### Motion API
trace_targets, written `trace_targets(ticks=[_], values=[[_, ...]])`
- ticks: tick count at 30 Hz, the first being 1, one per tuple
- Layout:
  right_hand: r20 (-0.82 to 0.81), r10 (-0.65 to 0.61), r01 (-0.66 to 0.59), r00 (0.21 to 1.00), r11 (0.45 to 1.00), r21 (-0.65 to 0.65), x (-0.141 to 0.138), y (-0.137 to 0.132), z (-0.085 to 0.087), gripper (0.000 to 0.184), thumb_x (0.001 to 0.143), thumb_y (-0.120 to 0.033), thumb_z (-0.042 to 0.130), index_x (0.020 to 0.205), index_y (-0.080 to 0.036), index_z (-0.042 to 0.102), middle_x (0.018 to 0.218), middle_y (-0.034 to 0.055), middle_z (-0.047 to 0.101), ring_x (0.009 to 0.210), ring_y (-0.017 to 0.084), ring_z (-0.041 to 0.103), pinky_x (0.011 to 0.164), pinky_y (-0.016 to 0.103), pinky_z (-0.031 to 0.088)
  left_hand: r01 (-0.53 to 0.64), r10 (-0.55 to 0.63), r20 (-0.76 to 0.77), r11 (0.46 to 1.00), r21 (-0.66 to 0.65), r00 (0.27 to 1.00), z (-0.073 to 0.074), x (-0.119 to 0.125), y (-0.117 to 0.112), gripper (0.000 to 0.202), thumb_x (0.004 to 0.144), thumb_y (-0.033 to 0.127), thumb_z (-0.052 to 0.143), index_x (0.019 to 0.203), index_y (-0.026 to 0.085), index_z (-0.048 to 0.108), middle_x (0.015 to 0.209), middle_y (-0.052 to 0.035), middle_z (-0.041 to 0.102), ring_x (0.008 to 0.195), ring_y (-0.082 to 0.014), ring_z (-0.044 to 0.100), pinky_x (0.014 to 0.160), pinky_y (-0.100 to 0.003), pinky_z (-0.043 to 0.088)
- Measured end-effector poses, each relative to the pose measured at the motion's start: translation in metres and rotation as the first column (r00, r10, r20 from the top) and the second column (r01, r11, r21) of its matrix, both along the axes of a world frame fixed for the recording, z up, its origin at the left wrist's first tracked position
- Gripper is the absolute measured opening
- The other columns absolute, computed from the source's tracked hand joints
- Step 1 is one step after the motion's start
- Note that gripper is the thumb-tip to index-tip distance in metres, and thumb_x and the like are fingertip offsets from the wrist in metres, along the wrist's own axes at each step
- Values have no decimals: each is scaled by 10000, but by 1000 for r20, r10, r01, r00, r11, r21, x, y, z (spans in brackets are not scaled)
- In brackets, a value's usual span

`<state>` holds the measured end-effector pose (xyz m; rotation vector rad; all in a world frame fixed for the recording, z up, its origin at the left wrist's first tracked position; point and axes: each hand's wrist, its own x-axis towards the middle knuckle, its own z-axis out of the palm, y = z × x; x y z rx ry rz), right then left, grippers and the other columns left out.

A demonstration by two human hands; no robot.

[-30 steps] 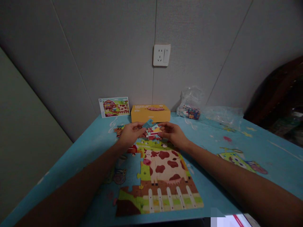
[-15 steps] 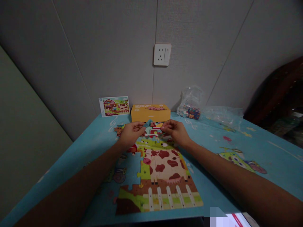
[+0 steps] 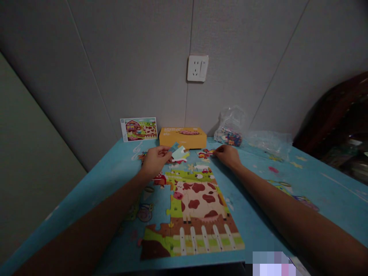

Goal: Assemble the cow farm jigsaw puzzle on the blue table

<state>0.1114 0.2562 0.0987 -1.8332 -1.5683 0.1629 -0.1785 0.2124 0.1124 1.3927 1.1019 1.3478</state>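
A: How did the left hand (image 3: pixel 156 159) stand?

B: Its grip was closed, thumb against fingers, on a few overlapping pieces (image 3: pixel 180 154) in blue, pale green and red. They were held tilted near the far edge of the puzzle (image 3: pixel 198 191), in front of the box (image 3: pixel 183 137).

A: And the right hand (image 3: pixel 228 156)?

B: Its grip was pinched nearly together at the right edge of a red piece (image 3: pixel 205 153), to the right of the left hand's pieces. Whether that piece lay flat or was slightly raised could not be told.

A: Where was the puzzle?

B: It lay on the blue-covered bench (image 3: pixel 112 165), between the forearms. Its joined part showed a spotted cow above a white fence; at its left, a notch exposed the blue cover.

A: What stood behind?

B: The yellow box stood near the wall (image 3: pixel 143 69), with a picture card (image 3: pixel 140 129) propped to its left. To its right sat a clear bag (image 3: pixel 229 136) with colourful contents, and beside that lay a wrapper (image 3: pixel 270 143).
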Motion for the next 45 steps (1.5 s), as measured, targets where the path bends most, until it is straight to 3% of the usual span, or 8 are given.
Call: trace_targets(ticks=[6,11,17,24,31,35,41,45], values=[[55,156,-160,986,984,76,-28,-19,13,175,820,-304,633,865,-156,716,862,96,714,812,207,630,723,299,448,11,-11,5,1000,-14,1000,1,2,-2,181,688,202,730,834,110,675,585,8,668,545,-107,632,581,-203,551],[-190,640,-631,744,767,114,-68,-49,16,293,854,-433,592,864,-158,692,720,35,681,594,136,556,549,252,394,48,-47,14,998,-36,999,0,7,-7,234,652,249,780,821,117,684,621,7,680,566,-110,640,596,-208,553],[-399,578,-596,712,798,94,-67,-42,7,302,796,-455,622,681,-177,600,594,19,631,515,128,513,498,249,364,58,-54,43,995,-82,998,-2,7,-6,261,654,275,806,791,118,650,598,-9,670,548,-124,645,589,-236,566],[-177,286,-294,942,956,-19,-28,-19,10,214,808,-297,584,637,-172,618,609,51,659,585,170,598,573,268,406,49,-29,172,992,-117,985,-3,3,-5,205,705,167,752,829,134,591,763,-23,695,698,-133,703,759,-290,598],[52,117,-114,992,992,-51,-20,-16,13,38,701,-202,687,672,-176,687,660,86,678,693,220,617,640,294,387,35,-15,271,997,-69,963,3,6,-8,312,561,226,827,764,139,608,727,-1,685,677,-144,691,736,-307,596],[-41,352,-351,935,936,23,-44,-34,20,268,861,-399,569,756,-174,671,660,37,640,609,157,540,565,267,352,-39,33,108,998,49,994,4,8,-11,240,584,265,792,749,145,664,714,-15,690,663,-155,675,725,-308,578],[-447,741,-793,500,599,106,-84,-67,16,372,844,-520,578,731,-168,619,636,2,577,557,113,460,519,241,342,67,3,-185,925,374,983,-4,9,-15,76,715,241,659,721,185,710,798,-42,715,806,-175,665,773,-277,531],[-275,602,-616,750,787,44,-76,-55,12,334,872,-434,502,667,-186,593,594,-4,569,523,117,470,504,241,352,34,147,-408,914,405,901,-2,-3,-7,183,814,286,593,894,198,733,942,-58,729,891,-194,662,839,-295,516]])
